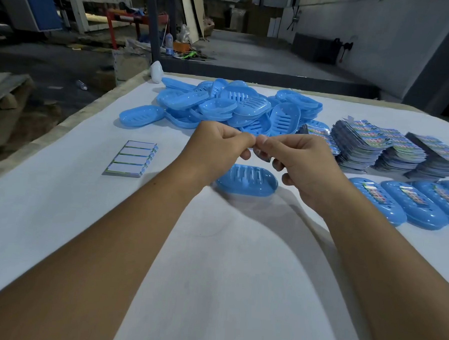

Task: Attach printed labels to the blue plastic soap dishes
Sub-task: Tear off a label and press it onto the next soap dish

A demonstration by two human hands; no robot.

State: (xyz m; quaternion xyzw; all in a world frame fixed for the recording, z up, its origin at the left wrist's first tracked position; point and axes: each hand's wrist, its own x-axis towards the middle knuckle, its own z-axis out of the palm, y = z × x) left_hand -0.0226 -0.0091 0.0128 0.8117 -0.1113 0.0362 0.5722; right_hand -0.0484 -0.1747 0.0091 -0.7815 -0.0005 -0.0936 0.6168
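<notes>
Both hands up, fingertips (248, 141) meeting over the table (60, 208). Directly under them a single soap dish (246, 180) blocks a straight drop. Just beyond the fingertips I see the heap of dishes (229, 105), no way forward. Right of the fingers: label stacks (391, 150), and nearer, a row of labelled dishes (409, 203). Left, bare cloth up to a sheet pad (131, 158). Nearer than the fingers, open cloth between my forearms.
</notes>
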